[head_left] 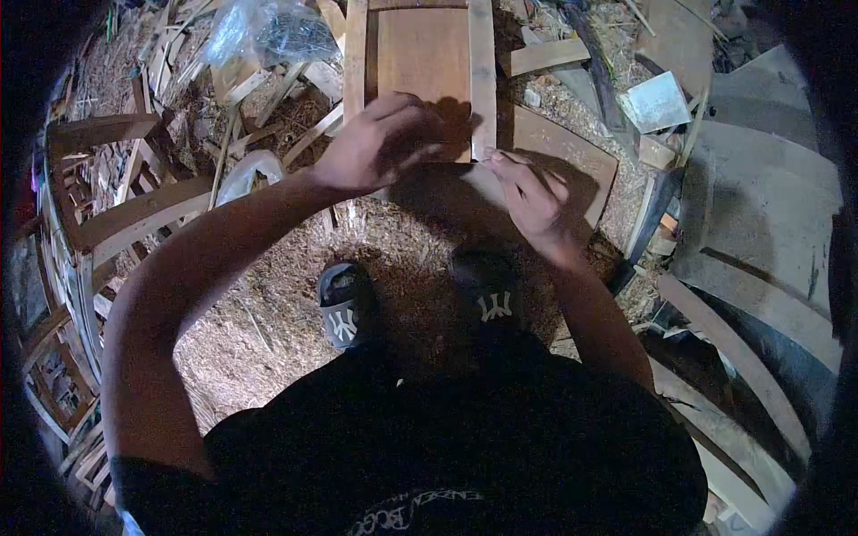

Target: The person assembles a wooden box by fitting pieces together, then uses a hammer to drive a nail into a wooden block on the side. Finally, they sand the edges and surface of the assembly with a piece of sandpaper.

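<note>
A wooden frame (482,71) with a brown inset panel (418,49) lies ahead of me, its two pale side rails running away from me. Over the near left end of it is my left hand (380,145); the fingers are loosely curled and apart from the thumb, with nothing visible between them. My right hand (534,195) is at the near end of the right rail, thumb and fingers pinched together. Whatever sits in that pinch is too small to make out. Dark shadows of both hands fall across the panel and a brown board (572,161) to the right.
Sawdust and shavings (259,330) cover the ground around my sandals (344,304). Curved wooden pieces (152,214) stand at left, and large boards (760,196) at right. A pale square block (657,103), clear plastic (268,36) and wood offcuts (550,56) lie farther off.
</note>
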`<state>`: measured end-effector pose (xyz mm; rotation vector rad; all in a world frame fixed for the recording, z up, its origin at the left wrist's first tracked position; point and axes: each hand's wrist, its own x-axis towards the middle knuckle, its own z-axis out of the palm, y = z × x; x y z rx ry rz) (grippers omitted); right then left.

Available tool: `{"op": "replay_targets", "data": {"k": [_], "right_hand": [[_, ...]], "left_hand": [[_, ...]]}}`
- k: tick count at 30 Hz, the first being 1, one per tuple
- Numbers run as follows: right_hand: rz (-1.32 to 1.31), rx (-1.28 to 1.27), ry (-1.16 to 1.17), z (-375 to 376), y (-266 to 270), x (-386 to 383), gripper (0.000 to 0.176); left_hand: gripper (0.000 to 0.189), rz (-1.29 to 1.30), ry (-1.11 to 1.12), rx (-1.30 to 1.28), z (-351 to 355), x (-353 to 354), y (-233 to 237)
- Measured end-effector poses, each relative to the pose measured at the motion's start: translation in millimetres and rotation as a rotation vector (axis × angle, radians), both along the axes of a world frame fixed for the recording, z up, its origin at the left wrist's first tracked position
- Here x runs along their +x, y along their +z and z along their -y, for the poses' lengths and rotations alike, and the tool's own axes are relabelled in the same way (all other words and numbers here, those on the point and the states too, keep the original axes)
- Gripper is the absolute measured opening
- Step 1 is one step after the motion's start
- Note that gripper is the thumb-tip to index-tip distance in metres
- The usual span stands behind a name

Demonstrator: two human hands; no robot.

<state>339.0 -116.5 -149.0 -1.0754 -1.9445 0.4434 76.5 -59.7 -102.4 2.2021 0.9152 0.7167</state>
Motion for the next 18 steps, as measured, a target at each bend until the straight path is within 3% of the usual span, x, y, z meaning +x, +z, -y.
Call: {"op": "replay_targets", "data": {"k": [4,8,11,18], "right_hand": [[-0.017,-0.069,0.106,0,16,-5,0.024],[-0.178,-0.138,0.005,3,-7,-8,0.024],[-0.122,-0.151,-0.033,-4,4,-5,0.028],[-0.169,-0.226,-0.078,-1,-9,0,0.025]], "left_hand": [[0.027,0.081,-0.02,-0.046,0,33,-30],[0.027,0.026,-0.011,-0.119,-1,38,-29],[0.028,0.045,-0.061,-0.022,-4,38,-35],[0.031,0.043,-0.036,-0.06,-3,37,-41]]}}
